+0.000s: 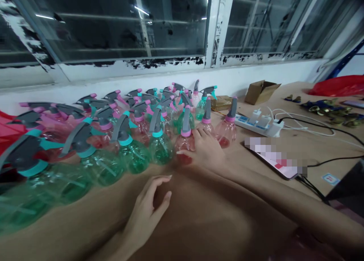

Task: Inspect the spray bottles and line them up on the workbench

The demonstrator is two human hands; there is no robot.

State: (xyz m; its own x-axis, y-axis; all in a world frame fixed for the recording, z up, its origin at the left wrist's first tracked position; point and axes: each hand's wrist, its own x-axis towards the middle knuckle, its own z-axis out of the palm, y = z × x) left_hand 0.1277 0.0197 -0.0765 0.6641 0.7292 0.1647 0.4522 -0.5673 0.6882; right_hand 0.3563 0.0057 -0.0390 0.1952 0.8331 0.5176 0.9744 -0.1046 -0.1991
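My right hand is wrapped round the right side of a pink spray bottle with a grey trigger head and pink collar. Its thumb lies across the front of the bottle, and the fingers are partly hidden behind it. The bottle stands upright at the front of a crowd of similar bottles. Nearer to me, my left hand hovers over the brown table, fingers curved and apart, holding nothing. Closest to it are a green spray bottle and another green spray bottle, both with turquoise collars.
Several more pink and green spray bottles fill the table's left and back, below the window. Rightward are an open cardboard box, a power strip with chargers and cables, a phone, brass-coloured parts and a red bag.
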